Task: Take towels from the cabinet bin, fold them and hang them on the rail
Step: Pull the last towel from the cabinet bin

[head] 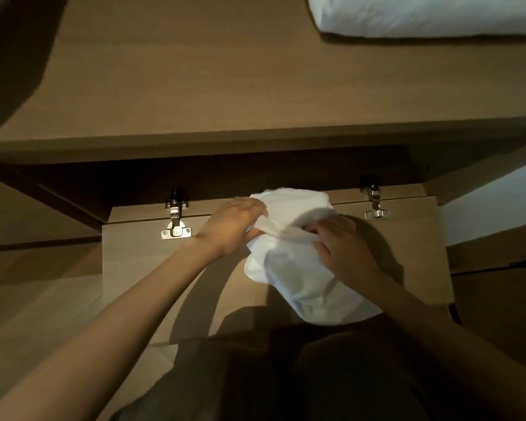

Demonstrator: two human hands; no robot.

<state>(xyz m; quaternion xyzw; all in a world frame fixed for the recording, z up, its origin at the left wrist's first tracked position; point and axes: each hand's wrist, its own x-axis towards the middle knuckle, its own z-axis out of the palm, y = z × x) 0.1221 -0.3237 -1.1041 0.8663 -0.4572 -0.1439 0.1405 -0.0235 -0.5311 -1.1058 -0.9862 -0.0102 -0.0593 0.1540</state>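
Over the open cabinet door, by its hinged edge | white towel: bunched, held between both hands | left hand: fingers curled, gripping the upper fold | right hand: fingers curled, pinching a middle fold | desk, far right corner: folded white linen

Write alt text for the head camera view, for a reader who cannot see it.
Seen from above, a person's left hand and right hand grip a bunched white towel over an open, hinged cabinet door. On the wooden top beyond lies more folded white cloth.
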